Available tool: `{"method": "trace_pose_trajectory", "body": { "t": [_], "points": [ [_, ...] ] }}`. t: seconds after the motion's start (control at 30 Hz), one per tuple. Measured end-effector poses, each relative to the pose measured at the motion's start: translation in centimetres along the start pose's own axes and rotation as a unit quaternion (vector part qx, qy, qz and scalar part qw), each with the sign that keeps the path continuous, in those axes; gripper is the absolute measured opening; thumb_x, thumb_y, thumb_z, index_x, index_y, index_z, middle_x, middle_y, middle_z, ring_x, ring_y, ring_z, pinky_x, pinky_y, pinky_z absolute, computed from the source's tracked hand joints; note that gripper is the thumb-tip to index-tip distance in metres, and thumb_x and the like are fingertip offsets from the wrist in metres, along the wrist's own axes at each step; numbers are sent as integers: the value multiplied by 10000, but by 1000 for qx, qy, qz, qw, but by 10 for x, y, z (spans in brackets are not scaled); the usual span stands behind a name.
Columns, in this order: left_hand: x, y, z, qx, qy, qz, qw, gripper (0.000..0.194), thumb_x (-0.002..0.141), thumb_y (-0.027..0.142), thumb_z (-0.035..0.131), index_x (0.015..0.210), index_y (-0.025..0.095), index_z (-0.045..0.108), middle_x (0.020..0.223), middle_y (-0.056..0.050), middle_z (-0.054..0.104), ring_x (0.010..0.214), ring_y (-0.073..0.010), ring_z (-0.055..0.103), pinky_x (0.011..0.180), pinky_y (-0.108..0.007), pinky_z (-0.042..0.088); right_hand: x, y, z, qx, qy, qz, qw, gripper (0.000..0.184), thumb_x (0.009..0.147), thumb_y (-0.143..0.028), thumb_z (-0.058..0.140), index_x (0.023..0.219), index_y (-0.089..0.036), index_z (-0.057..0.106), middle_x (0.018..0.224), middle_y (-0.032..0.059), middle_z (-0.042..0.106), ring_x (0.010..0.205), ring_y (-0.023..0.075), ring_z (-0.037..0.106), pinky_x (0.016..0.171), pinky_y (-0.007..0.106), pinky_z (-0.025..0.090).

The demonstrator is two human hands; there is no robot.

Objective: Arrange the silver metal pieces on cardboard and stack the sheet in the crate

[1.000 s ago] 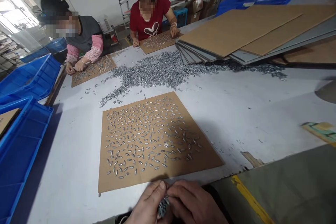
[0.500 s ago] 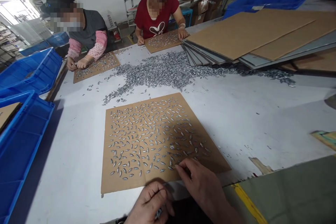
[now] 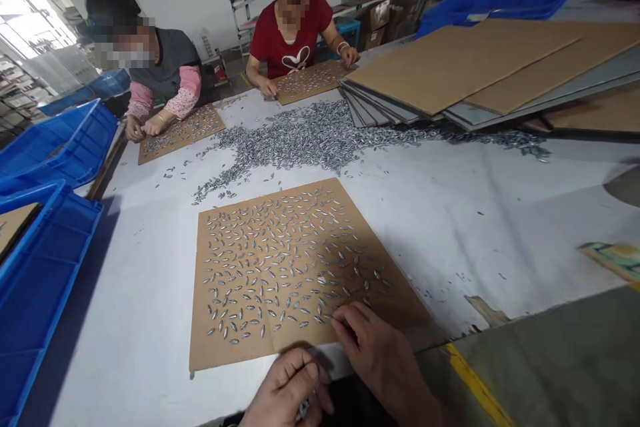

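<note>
A cardboard sheet (image 3: 203, 347) lies on the table in front of me, covered with small silver spindle-shaped metal pieces (image 3: 273, 312) set apart from each other. My left hand (image 3: 290, 387) is curled closed below the sheet's near edge, with silver pieces showing between its fingers. Over the near right part of the sheet, my right hand (image 3: 373, 347) has thumb and forefinger pinched together, right by the pieces there. Whatever its fingertips hold is hidden. Beyond the sheet spreads a large heap of the same pieces (image 3: 295, 140).
Two people sit across the white table (image 3: 145, 280), each at a cardboard sheet with pieces. Stacked sheets (image 3: 430, 73) lie at the back right, partly over the heap. Blue crates (image 3: 55, 267) line the left side. The table's near right edge (image 3: 493, 313) is chipped.
The view has shifted slightly. My right fingertips stay pinched at nearly the same place on the sheet, and my left hand stays closed. The hands of the person in red have moved a little.
</note>
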State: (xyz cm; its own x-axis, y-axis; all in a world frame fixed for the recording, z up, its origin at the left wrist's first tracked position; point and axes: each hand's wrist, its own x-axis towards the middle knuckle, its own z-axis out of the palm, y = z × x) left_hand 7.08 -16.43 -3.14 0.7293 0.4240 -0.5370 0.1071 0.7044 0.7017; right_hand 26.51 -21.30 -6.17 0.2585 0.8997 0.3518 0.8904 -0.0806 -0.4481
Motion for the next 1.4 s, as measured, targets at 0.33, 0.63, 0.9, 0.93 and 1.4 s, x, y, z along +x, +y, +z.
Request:
{"method": "trace_pose_trajectory", "body": {
  "t": [0.33,0.63,0.9,0.93,1.4],
  "points": [
    [-6,15,5,35,13,-18,999,470,912,638,660,920,170,615,776,-35,643,494,-44,366,466,-233,148,7,24,-18,-5,21,-32,999,437,1115,-358,291,940,-239,674,850,12,701,714,121,714,632,228,512],
    [-2,3,1,41,26,11,999,480,894,630,692,929,154,641,755,-40,635,605,-82,473,532,-223,240,5,22,0,-86,38,9,996,474,1104,-344,284,837,-238,660,775,8,682,579,120,664,501,246,440],
    [3,4,-4,48,-5,6,999,470,902,611,691,945,145,660,787,-56,672,528,-56,446,489,-202,256,9,20,-6,-65,41,20,997,460,1103,-350,290,815,-241,632,771,6,671,582,120,650,510,240,438],
    [3,4,-4,52,-2,8,999,476,897,615,695,951,143,669,782,-61,675,543,-65,467,499,-200,284,9,18,-8,-58,45,22,997,450,1102,-353,300,825,-241,637,782,8,674,588,122,650,512,242,441],
    [8,5,16,137,78,63,985,634,845,743,645,1116,178,742,1081,-131,726,1245,-292,580,1103,-415,464,-47,-35,10,88,15,-149,985,116,861,-140,539,851,-238,600,796,10,659,741,174,616,754,292,506]
  ]
}}
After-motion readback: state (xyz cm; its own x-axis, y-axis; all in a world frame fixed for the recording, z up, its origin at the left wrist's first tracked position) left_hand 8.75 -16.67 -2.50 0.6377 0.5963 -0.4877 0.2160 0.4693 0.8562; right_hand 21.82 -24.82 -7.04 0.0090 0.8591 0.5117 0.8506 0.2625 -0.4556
